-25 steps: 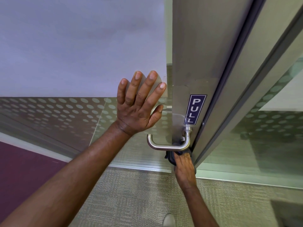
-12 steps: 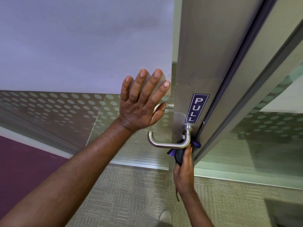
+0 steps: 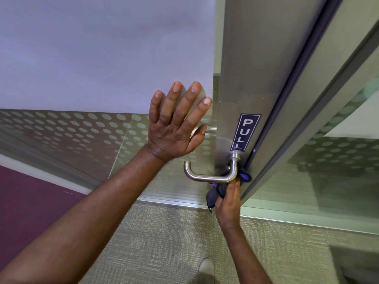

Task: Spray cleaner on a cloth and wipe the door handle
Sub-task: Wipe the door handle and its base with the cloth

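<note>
Nearest the viewer, at the bottom edge of the view, the toe of a shoe (image 3: 206, 268) rests on the grey carpet (image 3: 164, 242). Above it the right hand (image 3: 228, 203) rises from below, its fingers curled round a dark cloth (image 3: 215, 194) with purple edging, and presses that cloth against the underside of the door handle (image 3: 211, 177) at the bend where the lever meets its neck. Part of the cloth shows again just beyond the neck, against the door's edge. The handle is a brushed-metal lever mounted low on the metal stile of the door (image 3: 246, 78), directly beneath a blue PULL sign (image 3: 245, 133); its free end curls up toward the left. Farther up, the left hand (image 3: 176, 128) lies flat with fingers spread and straight against the glass panel (image 3: 61, 130) printed with dots, apparently steadying the door. The two hands are well apart, one on either side of the handle. No spray bottle is in view.

Step in hand, as judged: the wiping stage, with the cloth working the inner end of the lever. The next move probably calls for drawing the cloth along the bar toward its curled free end, wrapping it to cover top and underside, while the left hand holds the door against the pressure.
</note>
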